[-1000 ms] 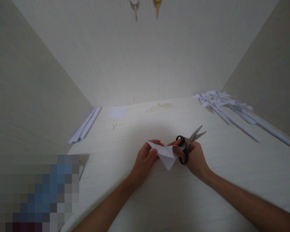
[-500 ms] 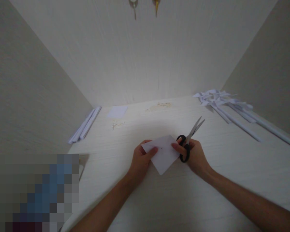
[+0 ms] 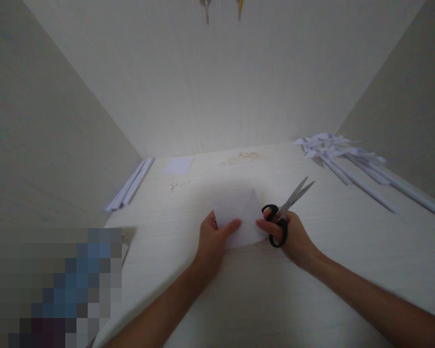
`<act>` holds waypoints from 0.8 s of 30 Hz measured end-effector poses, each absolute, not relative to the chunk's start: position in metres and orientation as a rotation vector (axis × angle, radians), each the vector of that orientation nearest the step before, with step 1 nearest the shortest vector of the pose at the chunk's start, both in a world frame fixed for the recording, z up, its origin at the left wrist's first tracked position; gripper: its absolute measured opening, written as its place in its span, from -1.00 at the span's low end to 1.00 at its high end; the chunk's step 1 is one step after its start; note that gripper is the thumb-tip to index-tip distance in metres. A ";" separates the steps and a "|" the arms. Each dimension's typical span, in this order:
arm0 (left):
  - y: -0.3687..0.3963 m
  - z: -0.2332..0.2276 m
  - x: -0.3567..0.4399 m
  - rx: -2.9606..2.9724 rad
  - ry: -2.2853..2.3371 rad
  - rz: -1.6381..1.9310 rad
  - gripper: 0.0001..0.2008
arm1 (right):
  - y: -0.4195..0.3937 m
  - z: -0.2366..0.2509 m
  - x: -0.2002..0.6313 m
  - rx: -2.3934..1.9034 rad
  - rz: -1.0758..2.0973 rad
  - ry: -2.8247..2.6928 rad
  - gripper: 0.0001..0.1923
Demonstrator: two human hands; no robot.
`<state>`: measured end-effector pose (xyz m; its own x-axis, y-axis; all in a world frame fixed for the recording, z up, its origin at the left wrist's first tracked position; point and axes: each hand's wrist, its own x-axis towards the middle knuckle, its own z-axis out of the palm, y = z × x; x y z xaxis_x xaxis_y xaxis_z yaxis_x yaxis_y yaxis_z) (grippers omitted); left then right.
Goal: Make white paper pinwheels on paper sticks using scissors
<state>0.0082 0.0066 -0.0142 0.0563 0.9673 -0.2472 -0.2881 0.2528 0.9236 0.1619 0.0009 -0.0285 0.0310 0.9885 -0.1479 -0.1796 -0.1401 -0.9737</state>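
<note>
A small square of white paper is held above the table between my two hands, with a faint crease across it. My left hand pinches its left side, thumb on top. On the other side, the thumb of my right hand presses the paper's right edge. That same hand carries a pair of scissors with black handles looped on the fingers. Their metal blades point away to the upper right, a little apart, and do not touch the paper.
Another white paper square lies at the back left, beside several rolled paper sticks. Paper pinwheels on sticks are heaped at the back right. Small pale bits lie by the back wall. A pixelated patch covers the lower left.
The paper has turned from a corner-down diamond to lying with a side toward me, and the dark dot on it no longer shows. The scissors stay in my right hand.
</note>
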 end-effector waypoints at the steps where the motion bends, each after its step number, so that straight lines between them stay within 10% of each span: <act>1: 0.008 -0.013 0.007 0.807 1.113 1.155 -0.60 | 0.001 -0.026 0.163 -1.210 1.394 -0.983 -0.67; 9: 0.047 0.032 -0.021 0.993 1.166 1.229 -0.62 | 0.004 -0.011 0.191 -1.006 1.754 -1.439 -0.58; 24: 0.059 0.056 -0.032 1.080 0.981 1.079 -0.67 | -0.011 0.003 0.179 -1.207 1.414 -1.926 -0.46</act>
